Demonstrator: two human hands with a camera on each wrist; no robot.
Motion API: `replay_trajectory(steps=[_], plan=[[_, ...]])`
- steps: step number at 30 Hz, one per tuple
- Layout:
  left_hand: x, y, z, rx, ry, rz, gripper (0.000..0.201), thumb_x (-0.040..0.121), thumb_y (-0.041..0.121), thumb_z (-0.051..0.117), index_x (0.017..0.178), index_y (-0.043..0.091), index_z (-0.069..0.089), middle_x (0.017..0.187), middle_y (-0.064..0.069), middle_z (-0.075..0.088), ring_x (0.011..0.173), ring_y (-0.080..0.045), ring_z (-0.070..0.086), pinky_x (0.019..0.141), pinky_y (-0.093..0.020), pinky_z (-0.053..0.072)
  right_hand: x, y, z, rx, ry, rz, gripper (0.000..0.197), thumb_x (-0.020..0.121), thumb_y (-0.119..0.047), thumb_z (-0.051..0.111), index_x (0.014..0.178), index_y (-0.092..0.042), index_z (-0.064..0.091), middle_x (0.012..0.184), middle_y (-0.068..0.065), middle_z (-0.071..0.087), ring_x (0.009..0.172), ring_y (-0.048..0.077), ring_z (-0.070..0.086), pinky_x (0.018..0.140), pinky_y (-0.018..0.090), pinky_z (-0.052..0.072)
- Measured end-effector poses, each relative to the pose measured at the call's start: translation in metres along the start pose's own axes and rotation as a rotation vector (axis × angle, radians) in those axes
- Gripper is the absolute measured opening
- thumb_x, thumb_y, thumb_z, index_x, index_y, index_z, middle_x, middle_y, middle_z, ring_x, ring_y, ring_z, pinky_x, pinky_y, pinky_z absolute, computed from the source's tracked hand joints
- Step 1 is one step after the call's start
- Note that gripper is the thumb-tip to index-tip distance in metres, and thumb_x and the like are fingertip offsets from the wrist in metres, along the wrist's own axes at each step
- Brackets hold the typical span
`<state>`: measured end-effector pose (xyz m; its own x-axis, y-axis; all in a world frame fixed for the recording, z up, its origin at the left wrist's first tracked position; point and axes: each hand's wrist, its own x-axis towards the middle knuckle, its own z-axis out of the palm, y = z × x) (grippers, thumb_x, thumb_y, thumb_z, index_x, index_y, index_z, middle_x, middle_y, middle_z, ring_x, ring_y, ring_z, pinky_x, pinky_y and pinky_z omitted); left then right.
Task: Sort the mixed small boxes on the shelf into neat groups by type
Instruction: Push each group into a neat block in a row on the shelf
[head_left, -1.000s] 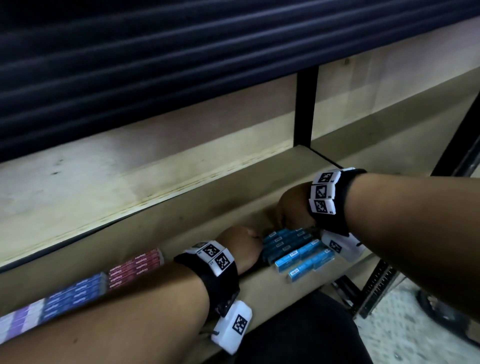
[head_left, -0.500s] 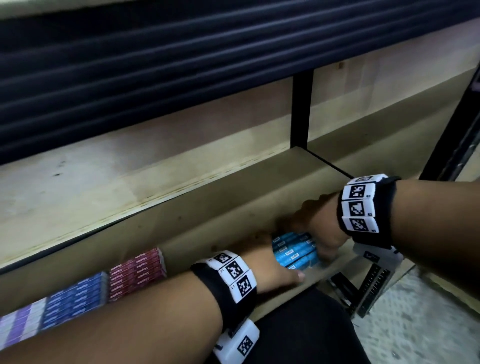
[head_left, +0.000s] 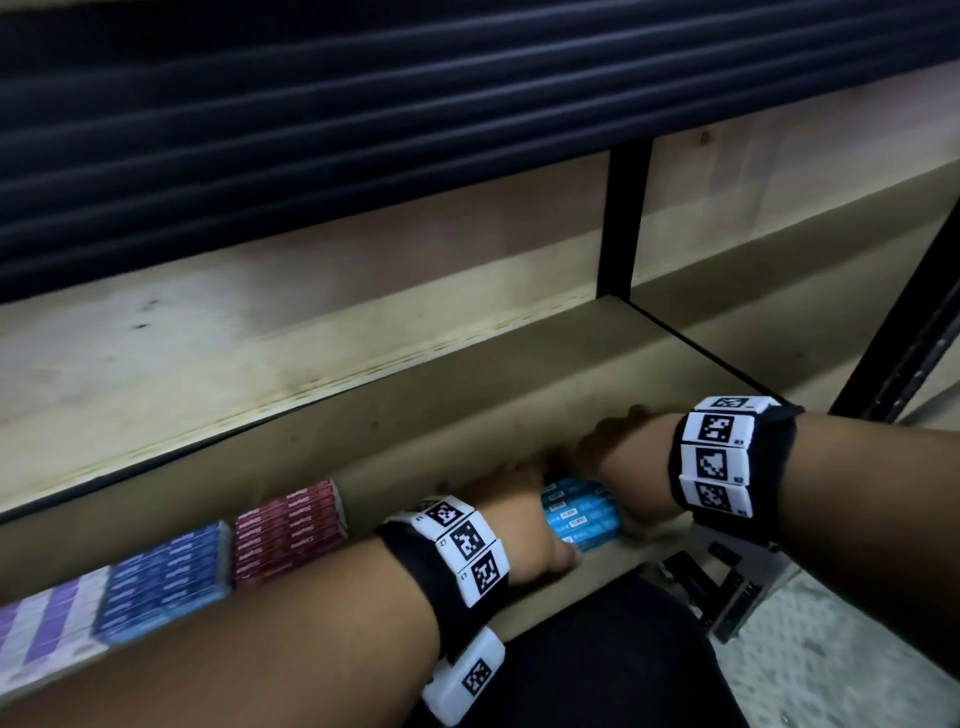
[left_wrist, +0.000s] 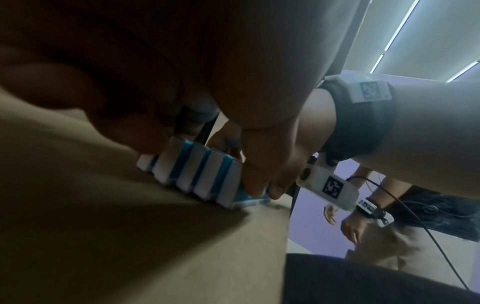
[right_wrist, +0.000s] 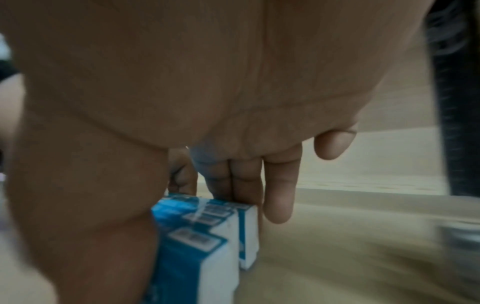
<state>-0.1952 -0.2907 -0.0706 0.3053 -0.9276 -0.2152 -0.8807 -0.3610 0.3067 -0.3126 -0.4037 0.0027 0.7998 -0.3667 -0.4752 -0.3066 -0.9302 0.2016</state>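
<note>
- Squeezing the light blue boxes (head_left: 579, 514) together between my two hands, low and right of centre in the head view, on the shelf (head_left: 467, 415) near its front edge.
- My left hand (head_left: 524, 525) presses their left side; my right hand (head_left: 623, 467) wraps the right side and back, thumb at the near end, straight fingers (right_wrist: 275, 189) down along the far box.
- The bundle sits directly between both hands, touching each; neither is clearly nearer.
- The boxes stand side by side in a short row, their long sides running from my left hand across to my right.
- Red boxes (head_left: 288, 530), dark blue boxes (head_left: 166, 582) and purple-and-white boxes (head_left: 47, 629) line up toward the lower left, well apart from my bundle.
- I judge the next slide goes left, toward the red ones.
</note>
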Motion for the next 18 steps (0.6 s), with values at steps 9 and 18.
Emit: replay_trajectory(steps=[9, 18], plan=[[-0.043, -0.053, 0.0, 0.08, 0.054, -0.055, 0.083, 0.041, 0.07, 0.073, 0.109, 0.045, 0.032, 0.086, 0.014, 0.044, 0.069, -0.011, 0.051, 0.067, -0.027, 0.046, 0.009, -0.058, -0.019, -0.013, 0.003, -0.074, 0.061, 0.057, -0.049, 0.081, 0.112, -0.035, 0.058, 0.093, -0.003, 0.067, 0.078, 0.02, 0.065, 0.072, 0.031, 0.05], [-0.103, -0.116, -0.006, 0.094, 0.058, -0.175, 0.076, 0.04, 0.075, 0.067, 0.104, 0.043, 0.04, 0.08, 0.016, 0.043, 0.065, -0.008, 0.049, 0.06, -0.024, 0.04, 0.028, -0.128, -0.032, 0.07, 0.019, -0.147, 0.056, 0.052, -0.042, 0.08, 0.104, -0.031, 0.062, 0.082, -0.002, 0.067, 0.071, 0.017, 0.065, 0.072, 0.033, 0.057]])
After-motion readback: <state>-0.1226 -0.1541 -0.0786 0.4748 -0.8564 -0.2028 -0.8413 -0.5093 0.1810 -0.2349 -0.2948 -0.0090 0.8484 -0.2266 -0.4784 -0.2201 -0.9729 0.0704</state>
